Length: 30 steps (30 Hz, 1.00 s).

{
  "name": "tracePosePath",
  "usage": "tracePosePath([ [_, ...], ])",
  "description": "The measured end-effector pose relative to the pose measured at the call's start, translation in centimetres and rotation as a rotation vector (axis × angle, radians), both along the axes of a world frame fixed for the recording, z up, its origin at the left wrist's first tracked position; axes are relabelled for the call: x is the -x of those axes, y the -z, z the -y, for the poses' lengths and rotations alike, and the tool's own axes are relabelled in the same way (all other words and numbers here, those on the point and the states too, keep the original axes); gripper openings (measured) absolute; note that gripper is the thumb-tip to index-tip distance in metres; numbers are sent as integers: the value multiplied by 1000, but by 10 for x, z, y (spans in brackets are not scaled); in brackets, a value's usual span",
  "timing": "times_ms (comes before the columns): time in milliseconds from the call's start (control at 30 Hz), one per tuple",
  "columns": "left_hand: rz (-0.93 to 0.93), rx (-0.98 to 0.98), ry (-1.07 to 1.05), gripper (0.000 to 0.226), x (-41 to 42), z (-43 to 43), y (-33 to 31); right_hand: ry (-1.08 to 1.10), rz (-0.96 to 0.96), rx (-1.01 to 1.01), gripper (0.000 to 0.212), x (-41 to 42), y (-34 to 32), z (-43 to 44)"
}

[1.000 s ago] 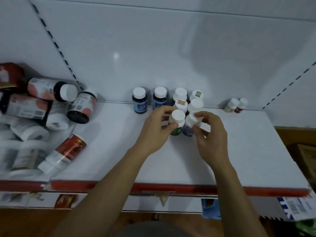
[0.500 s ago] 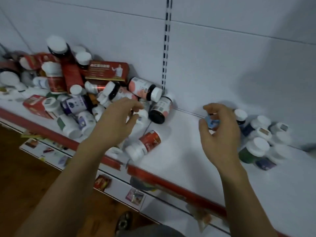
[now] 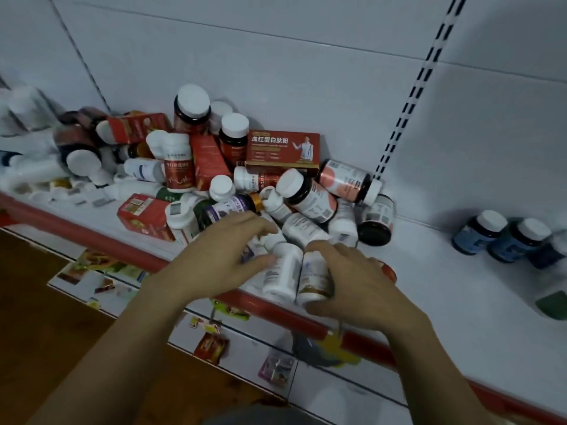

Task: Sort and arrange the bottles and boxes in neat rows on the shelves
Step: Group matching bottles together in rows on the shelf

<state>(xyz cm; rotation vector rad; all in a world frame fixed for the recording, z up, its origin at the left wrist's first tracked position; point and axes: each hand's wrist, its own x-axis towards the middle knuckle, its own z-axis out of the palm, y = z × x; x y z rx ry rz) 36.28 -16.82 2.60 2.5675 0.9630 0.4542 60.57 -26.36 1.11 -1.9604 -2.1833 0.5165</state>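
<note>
Pile (image 3: 179, 167) around red box (image 3: 282, 151) is the target again; both hands have left the blue bottles (image 3: 503, 237) far right of it. Right hand (image 3: 352, 283) wraps gold-banded bottle (image 3: 316, 277). Left hand (image 3: 227, 256) thumbs white bottle (image 3: 282, 271), grip unclear. Both bottles lie in front of the box. Most stock still unsorted.

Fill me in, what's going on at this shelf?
A person is sorting a jumbled pile of bottles and boxes on the white shelf. The left hand grips a white bottle; the right hand holds a gold-banded bottle beside it, both at the front edge. Blue bottles stand in a row at right.
</note>
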Motion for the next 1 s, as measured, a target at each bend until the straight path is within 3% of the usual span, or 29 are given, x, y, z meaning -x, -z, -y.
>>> tracePosePath([
  [100,-178,-20,134,82,-11,-7,10,110,-190,-38,90,-2,-1,4],
  [167,-271,-52,215,85,-17,-11,15,166,-320,-118,90,-4,-1,11],
  [267,-250,-64,273,79,-22,-17,15,241,-362,-270,85,-2,0,17],
  [333,-93,-16,258,78,-20,-19,8,329,-426,-361,83,-1,-1,16],
  [433,300,128,150,69,-14,-20,-1,450,-622,-488,71,4,-6,13],
  [533,710,287,-55,55,-5,-17,-11,481,-973,-564,55,15,-20,4],
  [667,1119,504,-181,33,23,-22,-23,454,-1384,-526,14,41,-36,-26],
  [733,1298,642,-213,19,43,-26,-26,393,-1364,-521,15,64,-39,-44],
  [833,1434,599,-297,15,83,-32,-26,291,-1311,-555,39,110,-46,-69],
  [900,1545,581,-328,26,116,-41,-25,237,-1302,-552,59,143,-50,-89],
  [1000,1681,590,-442,48,170,-63,-23,198,-1344,-475,59,195,-54,-122],
])
